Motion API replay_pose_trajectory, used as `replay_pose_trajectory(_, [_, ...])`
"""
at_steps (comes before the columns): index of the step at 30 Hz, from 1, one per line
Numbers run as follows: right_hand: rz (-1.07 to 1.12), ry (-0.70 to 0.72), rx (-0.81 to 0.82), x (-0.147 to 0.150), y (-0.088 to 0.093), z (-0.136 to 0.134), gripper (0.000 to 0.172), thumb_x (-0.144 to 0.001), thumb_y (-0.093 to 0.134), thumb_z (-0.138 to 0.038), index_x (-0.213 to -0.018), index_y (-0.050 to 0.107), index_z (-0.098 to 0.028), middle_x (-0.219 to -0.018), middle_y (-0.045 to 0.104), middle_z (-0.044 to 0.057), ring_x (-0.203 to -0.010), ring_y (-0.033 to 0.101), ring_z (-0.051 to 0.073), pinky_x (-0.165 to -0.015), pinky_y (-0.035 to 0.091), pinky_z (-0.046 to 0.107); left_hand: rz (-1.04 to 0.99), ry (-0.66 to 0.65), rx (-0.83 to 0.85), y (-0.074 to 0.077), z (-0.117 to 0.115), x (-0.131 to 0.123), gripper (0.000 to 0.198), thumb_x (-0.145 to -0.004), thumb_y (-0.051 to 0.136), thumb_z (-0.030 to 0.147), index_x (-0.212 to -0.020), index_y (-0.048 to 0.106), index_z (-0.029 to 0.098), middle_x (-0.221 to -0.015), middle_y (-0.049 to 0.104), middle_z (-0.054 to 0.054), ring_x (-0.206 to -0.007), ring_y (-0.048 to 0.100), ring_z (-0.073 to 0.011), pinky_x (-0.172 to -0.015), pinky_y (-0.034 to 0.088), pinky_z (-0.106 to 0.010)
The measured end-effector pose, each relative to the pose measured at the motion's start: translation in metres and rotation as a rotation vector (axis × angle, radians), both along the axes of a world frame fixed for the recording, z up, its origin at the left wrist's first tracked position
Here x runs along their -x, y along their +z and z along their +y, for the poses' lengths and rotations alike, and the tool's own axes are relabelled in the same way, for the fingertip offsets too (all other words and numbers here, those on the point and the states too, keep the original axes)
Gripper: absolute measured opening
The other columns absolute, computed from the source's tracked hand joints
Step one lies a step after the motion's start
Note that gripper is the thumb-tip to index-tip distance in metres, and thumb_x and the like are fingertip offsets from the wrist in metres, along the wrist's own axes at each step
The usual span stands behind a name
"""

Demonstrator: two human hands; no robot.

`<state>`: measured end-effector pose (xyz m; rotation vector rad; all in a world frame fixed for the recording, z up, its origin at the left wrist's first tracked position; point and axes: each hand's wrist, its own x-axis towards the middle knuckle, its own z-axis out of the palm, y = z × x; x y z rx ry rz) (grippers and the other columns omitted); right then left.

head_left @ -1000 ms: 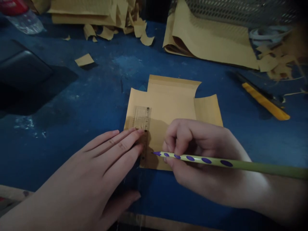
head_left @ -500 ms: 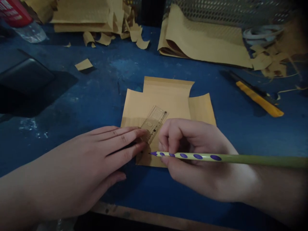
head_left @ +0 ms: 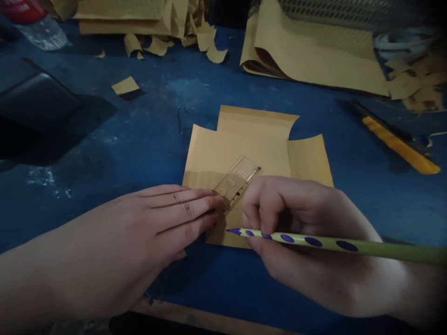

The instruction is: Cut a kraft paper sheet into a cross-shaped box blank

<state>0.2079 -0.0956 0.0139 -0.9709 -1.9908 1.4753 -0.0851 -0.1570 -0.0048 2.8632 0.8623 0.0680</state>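
A brown paper piece (head_left: 254, 139) with cut-out corners and creased flaps lies at the middle of the blue table. On it a small clear ruler (head_left: 244, 174) rests at a slant. My left hand (head_left: 157, 223) lies flat from the left, its fingertips on the lower end of the ruler and on the paper, holding nothing in its grasp. My right hand (head_left: 300, 223) pinches a light green pencil (head_left: 300, 239) with purple spots, the purple tip pointing left over the paper's lower part. Whether the tip touches the paper I cannot tell.
A yellow cutter (head_left: 401, 144) lies at the right. Folded brown paper (head_left: 324, 56), paper scraps (head_left: 160, 45) and a metal mesh basket (head_left: 335, 14) stand at the back. A dark object (head_left: 38, 102) and a bottle (head_left: 44, 32) are at the left.
The view has shifted, so most things appear further right. The ruler shows more of its length beyond my left fingertips. The pencil tip is slightly farther from my left hand.
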Motion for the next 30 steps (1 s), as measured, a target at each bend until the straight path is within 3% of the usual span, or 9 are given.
replay_pose_trajectory(4, [-0.037,0.068,-0.079,-0.002,-0.001,-0.002,0.029,-0.067,0.065,0.000,-0.075,0.050,-0.024,-0.080,0.068,-0.006,-0.066,0.064,0.010,-0.055,0.050,0.025,-0.038,0.004,0.065,0.000,0.000,0.000,0.077,-0.103,0.049,0.015,-0.177,0.029,0.024,-0.186,0.021,0.007,-0.172,0.027,-0.0129,-0.144,0.014,-0.029])
replay_pose_trajectory(8, [-0.047,0.167,-0.137,0.001,-0.001,-0.003,0.027,-0.068,0.066,-0.001,-0.074,0.051,-0.023,-0.081,0.070,-0.007,-0.065,0.064,0.006,-0.059,0.052,0.022,-0.070,0.033,0.144,0.002,0.002,-0.003,0.076,-0.101,0.049,0.014,-0.175,0.035,0.026,-0.185,0.025,0.005,-0.170,0.033,-0.0156,-0.141,0.025,-0.032])
replay_pose_trajectory(12, [-0.080,0.155,-0.168,0.005,-0.001,-0.004,0.025,-0.069,0.065,-0.001,-0.073,0.053,-0.022,-0.081,0.070,-0.007,-0.066,0.065,0.006,-0.059,0.052,0.020,-0.062,0.012,0.161,0.004,0.003,-0.004,0.082,-0.097,0.050,0.010,-0.176,0.032,0.024,-0.186,0.015,0.006,-0.172,0.024,-0.0135,-0.142,0.017,-0.030])
replay_pose_trajectory(19, [-0.080,0.149,-0.169,0.007,-0.003,-0.003,0.029,-0.065,0.066,0.000,-0.073,0.052,-0.023,-0.081,0.069,-0.008,-0.065,0.064,0.006,-0.060,0.052,0.021,-0.089,-0.013,0.167,0.004,0.005,-0.004,0.083,-0.095,0.051,0.014,-0.176,0.031,0.022,-0.186,0.016,0.006,-0.173,0.018,-0.0098,-0.142,0.008,-0.027])
replay_pose_trajectory(30, [-0.089,0.128,-0.205,0.008,-0.004,-0.002,0.027,-0.065,0.064,0.001,-0.073,0.052,-0.022,-0.079,0.069,-0.008,-0.064,0.065,0.004,-0.060,0.051,0.018,-0.057,-0.022,0.134,0.003,0.003,-0.004,0.090,-0.095,0.049,0.013,-0.179,0.019,0.022,-0.187,0.008,0.008,-0.174,0.015,-0.0101,-0.142,0.006,-0.028])
